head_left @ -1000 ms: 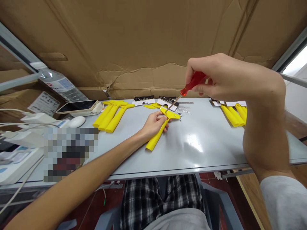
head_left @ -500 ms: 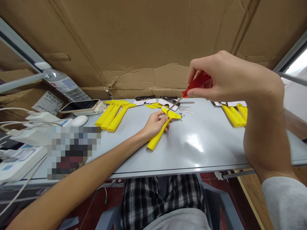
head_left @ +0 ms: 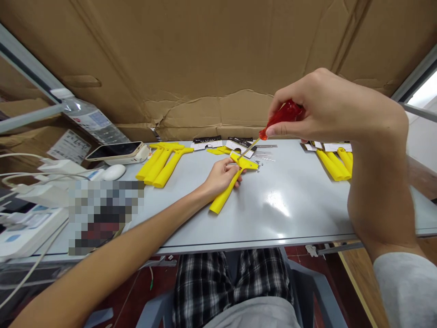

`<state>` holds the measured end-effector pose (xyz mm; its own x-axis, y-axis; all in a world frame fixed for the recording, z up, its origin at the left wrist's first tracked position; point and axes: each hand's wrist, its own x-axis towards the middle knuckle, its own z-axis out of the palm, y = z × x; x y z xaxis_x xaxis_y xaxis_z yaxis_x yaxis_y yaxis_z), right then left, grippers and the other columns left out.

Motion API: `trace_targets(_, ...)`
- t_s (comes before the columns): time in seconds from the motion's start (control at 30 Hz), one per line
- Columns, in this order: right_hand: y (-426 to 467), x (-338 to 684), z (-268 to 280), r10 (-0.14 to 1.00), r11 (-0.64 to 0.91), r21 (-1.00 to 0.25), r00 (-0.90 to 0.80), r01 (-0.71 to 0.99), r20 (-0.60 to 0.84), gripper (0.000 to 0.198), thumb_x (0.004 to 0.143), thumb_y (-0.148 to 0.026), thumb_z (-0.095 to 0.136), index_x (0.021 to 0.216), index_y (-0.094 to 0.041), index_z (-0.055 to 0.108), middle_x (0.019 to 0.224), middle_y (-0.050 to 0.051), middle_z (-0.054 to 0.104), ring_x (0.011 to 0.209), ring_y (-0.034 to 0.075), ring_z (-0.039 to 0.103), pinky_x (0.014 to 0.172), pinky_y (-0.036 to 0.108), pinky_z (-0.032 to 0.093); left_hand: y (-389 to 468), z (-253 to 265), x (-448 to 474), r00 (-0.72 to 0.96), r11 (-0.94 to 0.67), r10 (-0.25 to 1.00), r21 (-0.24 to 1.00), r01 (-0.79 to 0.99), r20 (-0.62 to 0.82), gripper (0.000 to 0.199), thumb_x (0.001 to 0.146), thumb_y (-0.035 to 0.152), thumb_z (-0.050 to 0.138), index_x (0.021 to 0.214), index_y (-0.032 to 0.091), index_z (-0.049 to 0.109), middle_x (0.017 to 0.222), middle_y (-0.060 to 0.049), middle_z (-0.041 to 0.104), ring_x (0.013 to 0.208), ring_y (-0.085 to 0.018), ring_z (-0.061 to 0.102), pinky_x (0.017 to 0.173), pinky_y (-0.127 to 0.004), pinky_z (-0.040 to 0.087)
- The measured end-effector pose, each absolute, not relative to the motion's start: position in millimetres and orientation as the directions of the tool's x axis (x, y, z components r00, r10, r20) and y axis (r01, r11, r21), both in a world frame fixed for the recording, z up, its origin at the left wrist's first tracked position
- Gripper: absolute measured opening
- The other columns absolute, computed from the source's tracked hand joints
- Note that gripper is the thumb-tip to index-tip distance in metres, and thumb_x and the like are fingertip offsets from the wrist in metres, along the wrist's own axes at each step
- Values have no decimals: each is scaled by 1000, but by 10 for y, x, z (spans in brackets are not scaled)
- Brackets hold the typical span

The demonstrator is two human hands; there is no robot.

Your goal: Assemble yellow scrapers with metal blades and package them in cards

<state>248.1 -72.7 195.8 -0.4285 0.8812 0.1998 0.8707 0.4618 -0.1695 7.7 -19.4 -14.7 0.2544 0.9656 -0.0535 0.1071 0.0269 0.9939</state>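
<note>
My left hand (head_left: 221, 178) grips a yellow plastic scraper (head_left: 221, 201) near its head, the handle slanting down toward the table's front edge. My right hand (head_left: 300, 109) is closed around the red handle of a screwdriver (head_left: 285, 116). Its thin shaft slopes down to the left, and the tip meets the scraper head by the left thumb. Just right of the head lie several small screws (head_left: 258, 167). Behind it are thin metal blades (head_left: 264, 155), flat yellow pieces (head_left: 218, 150) and black-and-white cards (head_left: 241, 145).
Several yellow scrapers (head_left: 165, 166) lie at left, and more scrapers (head_left: 332, 164) at right, partly behind my right wrist. A phone (head_left: 116, 150), white mouse (head_left: 113, 172), bottle (head_left: 94, 118) and power strip with cables (head_left: 30, 232) fill the left side. Cardboard (head_left: 218, 59) walls the back.
My right hand has turned slightly on the screwdriver handle and shifted a little. The screwdriver tip stays on the scraper head, and my left hand holds the scraper in the same place.
</note>
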Motion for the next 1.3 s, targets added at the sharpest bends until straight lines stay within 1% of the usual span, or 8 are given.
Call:
trace_targets(0.13,-716,2481,1951,892,405,-57,-381,912,243,51,90,-74,63,96,-27,81,87,8,70,74,16,58,66,34,39,-217,-105,95,246,50,966,992,119,-79,8,101,17,60,107,14,61,100,-11,80,58,-11,65,52,-25,56)
trace_targets(0.23,-711,2452,1957,900,346,51,-346,937,263,55,94,-75,54,87,-26,79,77,7,64,62,11,45,65,32,34,-231,-81,106,243,63,966,991,115,-89,5,102,15,57,105,14,61,102,-12,80,59,-11,65,51,-25,56)
trace_targets(0.37,-710,2411,1964,920,289,96,-304,952,248,57,96,-72,50,79,-24,76,72,6,60,57,8,36,62,31,31,-243,-67,110,244,62,966,992,108,-87,5,103,13,57,105,14,62,106,-14,80,61,-11,65,51,-25,56)
trace_targets(0.5,-698,2450,1946,904,329,71,-336,942,265,55,96,-73,54,83,-22,71,80,7,67,66,11,50,63,30,33,-240,-78,101,250,53,965,993,109,-79,8,103,14,56,108,13,63,103,-12,79,59,-11,65,51,-25,56)
trace_targets(0.67,-708,2489,1921,849,502,-121,-462,856,256,36,90,-56,72,114,-31,64,106,-1,76,91,14,69,71,30,47,-221,-111,92,259,25,964,993,112,-54,11,100,17,58,110,13,63,100,-11,79,58,-11,65,52,-25,56)
trace_targets(0.8,-751,2439,1918,823,544,-116,-502,831,264,24,91,-51,68,102,-30,71,101,0,75,93,16,70,73,33,48,-200,-136,94,255,25,966,995,95,-48,11,98,17,60,108,13,62,99,-11,79,61,-12,67,53,-25,56)
trace_targets(1.07,-744,2500,1948,877,442,-126,-398,888,269,44,84,-71,68,101,-33,81,95,6,74,95,23,68,71,38,47,-189,-151,75,255,44,964,993,105,-70,11,97,19,64,107,14,63,101,-12,81,57,-11,65,52,-26,56)
trace_targets(1.3,-745,2443,1935,885,433,-143,-390,890,253,43,83,-69,67,109,-37,79,96,4,74,96,23,68,71,37,47,-209,-124,98,232,52,970,994,93,-72,11,95,18,65,106,14,62,104,-12,81,63,-12,67,53,-26,56)
